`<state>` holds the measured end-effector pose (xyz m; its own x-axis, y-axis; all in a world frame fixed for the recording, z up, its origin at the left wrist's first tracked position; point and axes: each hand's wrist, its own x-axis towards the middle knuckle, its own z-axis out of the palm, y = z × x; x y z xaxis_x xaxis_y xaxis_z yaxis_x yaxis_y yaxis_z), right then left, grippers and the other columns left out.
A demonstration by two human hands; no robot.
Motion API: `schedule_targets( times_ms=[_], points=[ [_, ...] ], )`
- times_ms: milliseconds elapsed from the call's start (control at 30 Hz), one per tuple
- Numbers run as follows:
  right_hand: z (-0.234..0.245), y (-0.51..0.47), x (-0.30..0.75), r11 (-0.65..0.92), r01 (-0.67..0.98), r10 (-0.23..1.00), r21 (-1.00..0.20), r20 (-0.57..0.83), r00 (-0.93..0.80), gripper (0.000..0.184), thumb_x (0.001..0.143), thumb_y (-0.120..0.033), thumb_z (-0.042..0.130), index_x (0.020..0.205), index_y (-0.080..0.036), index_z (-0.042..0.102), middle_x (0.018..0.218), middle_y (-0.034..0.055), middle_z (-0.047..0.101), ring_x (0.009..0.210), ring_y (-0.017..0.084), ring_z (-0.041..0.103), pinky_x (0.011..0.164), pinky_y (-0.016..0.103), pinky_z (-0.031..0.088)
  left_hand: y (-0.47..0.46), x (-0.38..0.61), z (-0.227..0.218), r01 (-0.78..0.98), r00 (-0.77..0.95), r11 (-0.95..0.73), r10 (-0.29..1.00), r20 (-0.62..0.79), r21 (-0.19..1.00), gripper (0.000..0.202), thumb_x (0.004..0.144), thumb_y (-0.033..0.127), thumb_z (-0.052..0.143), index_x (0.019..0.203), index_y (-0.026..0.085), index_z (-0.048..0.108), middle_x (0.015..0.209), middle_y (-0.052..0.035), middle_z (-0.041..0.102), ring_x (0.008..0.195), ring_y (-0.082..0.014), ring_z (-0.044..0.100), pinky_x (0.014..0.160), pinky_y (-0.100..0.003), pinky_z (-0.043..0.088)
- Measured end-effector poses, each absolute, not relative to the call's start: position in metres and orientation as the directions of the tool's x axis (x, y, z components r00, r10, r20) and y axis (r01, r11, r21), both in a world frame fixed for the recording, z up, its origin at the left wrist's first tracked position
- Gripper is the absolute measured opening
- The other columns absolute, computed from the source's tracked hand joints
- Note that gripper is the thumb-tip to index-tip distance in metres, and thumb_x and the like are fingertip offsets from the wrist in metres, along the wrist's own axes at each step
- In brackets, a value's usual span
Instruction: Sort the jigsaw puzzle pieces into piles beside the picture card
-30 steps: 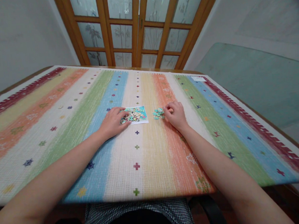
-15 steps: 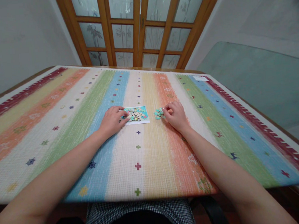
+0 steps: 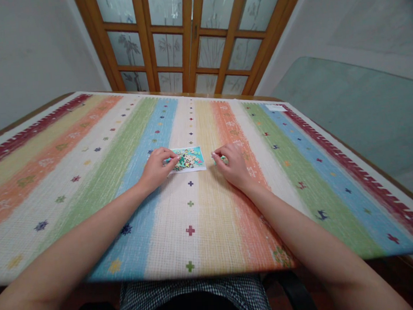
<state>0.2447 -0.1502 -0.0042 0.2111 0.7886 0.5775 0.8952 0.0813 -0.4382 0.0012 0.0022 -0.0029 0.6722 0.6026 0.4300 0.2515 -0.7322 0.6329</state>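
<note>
The table cover is woven cloth, rough and matt. The little puzzle pieces look like thin card. They lie on a smooth paper sheet. The door frame is shiny brown wood, with cloudy glass panes.

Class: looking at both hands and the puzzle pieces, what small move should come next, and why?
Probably pinch one piece from the small teal pile of jigsaw pieces with the right hand, whose fingers curl over it; the left hand rests at the left edge of the blue-bordered card heaped with pieces.
</note>
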Motion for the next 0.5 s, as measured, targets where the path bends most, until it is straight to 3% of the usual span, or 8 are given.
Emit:
schedule_targets(
  times_ms=[200, 500],
  points=[
    [-0.002, -0.149, 0.203, 0.195, 0.874, 0.854, -0.446, 0.515, 0.073, 0.038, 0.107, -0.047, 0.044, 0.096, -0.023, 0.07, 0.094, 0.0085, 0.068, 0.095, 0.025, 0.057, 0.087, 0.043, 0.04, -0.015, 0.01, -0.003, 0.104, 0.665, -0.633, 0.618, 0.419, 0.767, 0.026, 0.094, 0.046, 0.064, 0.089, 0.023, 0.073, 0.101, -0.0057, 0.071, 0.103, -0.0248, 0.064, 0.102, -0.043, 0.047],
    [-0.005, -0.148, 0.19, 0.249, 0.792, 0.87, -0.557, 0.488, 0.07, 0.036, 0.107, -0.049, 0.044, 0.089, -0.024, 0.064, 0.093, 0.0061, 0.068, 0.092, 0.024, 0.057, 0.085, 0.041, 0.04, -0.024, 0.014, -0.008, 0.072, 0.697, -0.671, 0.563, 0.444, 0.738, 0.021, 0.098, 0.041, 0.063, 0.092, 0.024, 0.072, 0.101, -0.0052, 0.07, 0.104, -0.0242, 0.063, 0.1, -0.044, 0.048]
  ],
)
